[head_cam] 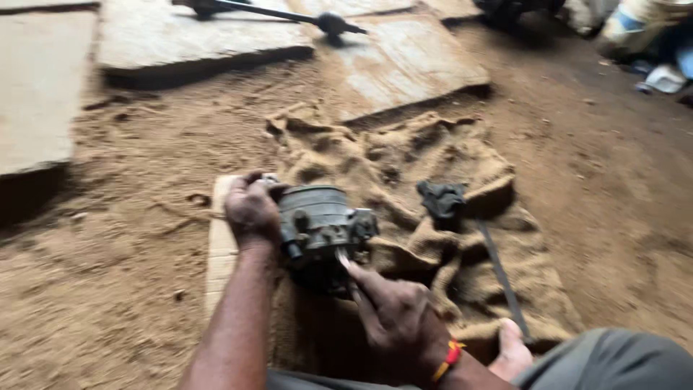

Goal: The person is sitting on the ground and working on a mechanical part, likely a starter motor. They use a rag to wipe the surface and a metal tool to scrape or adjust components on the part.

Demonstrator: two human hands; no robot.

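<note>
A grimy grey metal engine part (321, 220), cylinder-shaped with small fittings on its front, rests on a wooden block (220, 249) over crumpled burlap sacking (426, 209). My left hand (251, 209) grips the part's left side and steadies it. My right hand (393, 314), with a red and yellow thread at the wrist, presses a thin pale tool (342, 260) against the part's lower front. The frame is blurred, so the tool's exact kind is unclear.
A small black part (442, 198) and a long flat metal file (502, 274) lie on the sacking to the right. Flat stone slabs (173, 40) border the sandy ground behind. A long rod with a knob (289, 14) rests on them. My foot (514, 350) shows below.
</note>
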